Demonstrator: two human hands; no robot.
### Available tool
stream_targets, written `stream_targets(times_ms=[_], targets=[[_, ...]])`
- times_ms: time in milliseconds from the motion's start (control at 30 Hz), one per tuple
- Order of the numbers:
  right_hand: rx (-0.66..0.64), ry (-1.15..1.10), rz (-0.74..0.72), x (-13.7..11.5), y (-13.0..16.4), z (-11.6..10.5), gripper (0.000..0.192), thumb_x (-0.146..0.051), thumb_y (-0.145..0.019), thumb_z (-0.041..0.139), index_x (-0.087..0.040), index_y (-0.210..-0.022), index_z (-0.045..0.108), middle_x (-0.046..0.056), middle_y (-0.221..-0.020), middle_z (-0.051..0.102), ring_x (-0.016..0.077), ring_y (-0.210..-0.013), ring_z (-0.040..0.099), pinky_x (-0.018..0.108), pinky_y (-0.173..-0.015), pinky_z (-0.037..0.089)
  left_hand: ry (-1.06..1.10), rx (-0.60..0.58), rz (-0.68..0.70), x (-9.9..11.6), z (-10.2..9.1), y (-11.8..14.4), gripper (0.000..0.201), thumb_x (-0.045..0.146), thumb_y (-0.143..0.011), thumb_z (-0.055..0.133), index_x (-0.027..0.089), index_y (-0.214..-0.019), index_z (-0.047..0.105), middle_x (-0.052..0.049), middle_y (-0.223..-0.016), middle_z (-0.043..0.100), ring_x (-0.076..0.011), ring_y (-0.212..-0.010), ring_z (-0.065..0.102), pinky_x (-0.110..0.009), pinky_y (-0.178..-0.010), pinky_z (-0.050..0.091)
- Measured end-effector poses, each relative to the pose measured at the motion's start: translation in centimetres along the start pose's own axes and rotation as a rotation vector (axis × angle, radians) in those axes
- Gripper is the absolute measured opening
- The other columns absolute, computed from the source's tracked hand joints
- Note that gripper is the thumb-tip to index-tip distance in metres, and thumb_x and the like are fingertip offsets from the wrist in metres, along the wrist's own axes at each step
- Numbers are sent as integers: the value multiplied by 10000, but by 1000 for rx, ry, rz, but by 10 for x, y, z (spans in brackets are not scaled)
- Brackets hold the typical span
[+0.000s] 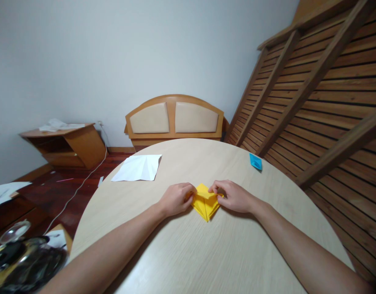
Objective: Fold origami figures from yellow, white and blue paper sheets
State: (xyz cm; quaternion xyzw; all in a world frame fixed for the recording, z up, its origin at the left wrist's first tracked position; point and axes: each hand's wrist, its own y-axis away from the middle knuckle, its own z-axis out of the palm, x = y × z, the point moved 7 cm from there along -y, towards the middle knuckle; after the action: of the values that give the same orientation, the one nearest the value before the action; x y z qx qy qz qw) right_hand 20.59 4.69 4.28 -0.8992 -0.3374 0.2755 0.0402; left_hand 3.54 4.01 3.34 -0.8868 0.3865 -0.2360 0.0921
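Observation:
A folded sheet of yellow paper [206, 208] lies on the round table in front of me, shaped like a diamond with a crease down its middle and one point towards me. My left hand [178, 199] pinches its left corner between thumb and fingers. At the opposite corner, my right hand [233, 196] grips the paper the same way. The upper part of the sheet is bent over between the two hands. My fingers hide both side corners.
Creased white paper [138, 168] lies at the table's left, and a small blue folded paper [255, 161] near its right edge. Beyond the round table [200, 261] stand a headboard [175, 118], a wooden cabinet [87, 147] and leaning wooden slats [328, 94]. A cable [84, 179] crosses the floor.

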Motion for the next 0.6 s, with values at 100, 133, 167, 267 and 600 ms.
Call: stream_targets(times_ms=[100, 133, 167, 267, 600], targets=[[-7, 21, 7, 0, -1, 1, 165, -122, -750, 574, -216, -882, 608, 42, -915, 721, 213, -837, 646, 328, -815, 468, -32, 10, -62, -3, -1, 0, 211, 175, -856, 496, 187, -1016, 633, -54, -945, 733, -186, -814, 685, -326, -768, 545], [-7, 25, 13, 0, -1, 2, 157, -141, -766, 580, -216, -899, 616, 42, -912, 719, 213, -833, 645, 325, -808, 469, -46, 14, -84, -4, -1, 0, 201, 188, -865, 493, 187, -1007, 634, -52, -919, 734, -185, -785, 683, -320, -740, 541], [-6, 28, 20, 0, -1, 2, 147, -161, -785, 581, -215, -915, 623, 43, -911, 717, 213, -830, 644, 321, -797, 470, -60, 19, -105, -6, -1, 0, 190, 202, -875, 489, 188, -995, 635, -51, -895, 733, -185, -762, 680, -313, -714, 534], [10, 25, 48, 2, -3, 4, 139, -208, -844, 566, -212, -964, 635, 51, -930, 713, 212, -839, 645, 304, -765, 468, -77, 49, -154, -8, -1, 1, 165, 237, -897, 481, 191, -957, 628, -48, -856, 731, -191, -726, 674, -299, -664, 506], [99, -32, 147, 9, -8, 9, 127, -292, -946, 502, -228, -1038, 561, 41, -904, 725, 196, -769, 675, 262, -658, 433, 106, 179, -406, -19, 0, 3, 66, 234, -834, 564, 209, -895, 563, -7, -790, 692, -157, -657, 621, -253, -596, 408]])
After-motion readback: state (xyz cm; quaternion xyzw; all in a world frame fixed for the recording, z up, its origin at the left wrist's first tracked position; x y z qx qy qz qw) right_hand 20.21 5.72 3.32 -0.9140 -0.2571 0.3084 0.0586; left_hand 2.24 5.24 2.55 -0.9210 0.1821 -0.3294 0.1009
